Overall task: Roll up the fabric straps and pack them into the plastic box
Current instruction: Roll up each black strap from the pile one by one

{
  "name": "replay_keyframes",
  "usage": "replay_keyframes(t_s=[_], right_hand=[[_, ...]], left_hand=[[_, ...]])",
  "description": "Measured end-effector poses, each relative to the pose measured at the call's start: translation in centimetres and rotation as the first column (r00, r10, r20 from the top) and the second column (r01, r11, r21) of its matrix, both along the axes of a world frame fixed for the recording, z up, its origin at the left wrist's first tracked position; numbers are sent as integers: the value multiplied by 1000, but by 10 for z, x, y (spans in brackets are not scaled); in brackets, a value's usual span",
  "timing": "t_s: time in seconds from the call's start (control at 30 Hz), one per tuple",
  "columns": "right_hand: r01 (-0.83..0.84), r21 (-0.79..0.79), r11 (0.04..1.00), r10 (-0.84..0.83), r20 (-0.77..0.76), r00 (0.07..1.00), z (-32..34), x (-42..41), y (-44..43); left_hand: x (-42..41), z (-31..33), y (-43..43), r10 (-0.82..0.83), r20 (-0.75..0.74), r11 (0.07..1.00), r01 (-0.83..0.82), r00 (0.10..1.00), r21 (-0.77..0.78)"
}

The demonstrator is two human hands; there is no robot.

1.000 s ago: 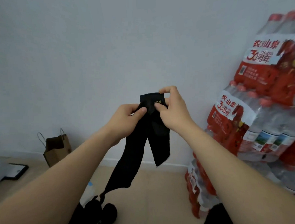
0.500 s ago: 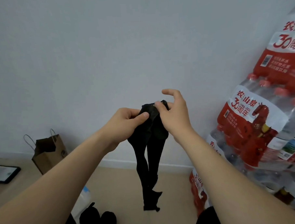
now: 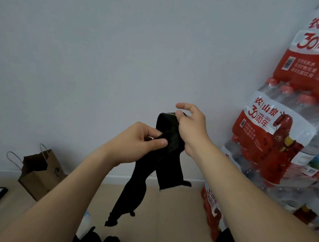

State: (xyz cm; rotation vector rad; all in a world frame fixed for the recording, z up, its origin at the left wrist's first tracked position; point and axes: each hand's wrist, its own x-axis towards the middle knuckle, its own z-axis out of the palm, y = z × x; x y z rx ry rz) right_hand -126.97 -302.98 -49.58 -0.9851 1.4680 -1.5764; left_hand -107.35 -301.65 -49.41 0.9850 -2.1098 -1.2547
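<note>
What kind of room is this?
Probably a plain indoor storage room: packs of bottled water are stacked by a bare wall, and a brown paper bag stands on the floor.

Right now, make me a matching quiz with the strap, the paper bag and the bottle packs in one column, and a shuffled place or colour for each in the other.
1. strap
2. paper bag
3. bottle packs

A. red and clear, stacked on the right
B. black, pinched between the left hand and right hand
C. brown, standing on the left

Pairs: 1-B, 2-C, 3-A
</note>
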Motion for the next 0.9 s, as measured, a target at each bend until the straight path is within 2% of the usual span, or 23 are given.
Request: replay_keyframes(t_s=[0.03,0.1,0.13,0.23,0.37,0.4,0.47,0.53,0.57,0.63,0.73,0.8,0.9], right_hand=[[-5,76,997,-6,138,990,2,-6,-4],[-98,218,971,-12,452,892,4,-21,-8],[-142,251,958,-11,525,851,4,-28,-8],[-199,203,959,60,541,839,3,-33,-4],[-240,-12,971,201,589,783,12,-34,-1],[-256,-50,965,239,561,793,12,-36,-2],[-225,-75,971,236,421,876,7,-39,0],[-85,-2,996,84,229,970,-2,-45,1],[-11,52,999,3,156,988,-6,-48,0],[28,147,989,-52,157,986,-12,-52,-1],[-30,286,958,-60,300,952,-8,-48,4],[-117,369,922,8,283,959,-3,-43,10],[-265,425,865,296,-8,955,-2,-40,17]], left_hand=[[1,-1,-1,-24,58,999,25,998,-24],[4,-5,0,-47,161,998,55,986,-43],[4,-7,1,-36,179,998,44,983,-38],[5,-12,0,55,153,998,-52,987,-27],[5,-12,-2,139,65,990,-138,988,-22],[5,-10,-2,150,35,989,-150,988,-7],[4,-8,-2,155,-17,988,-154,988,23],[1,-5,-2,152,-62,988,-150,987,33],[-1,-4,-1,152,-89,988,-149,984,36],[-5,-3,0,170,-155,985,-165,973,44],[-11,-6,0,240,-236,971,-229,942,73],[-15,-7,-1,299,-263,953,-274,917,128],[-20,-10,-4,376,-289,922,-325,880,209]])
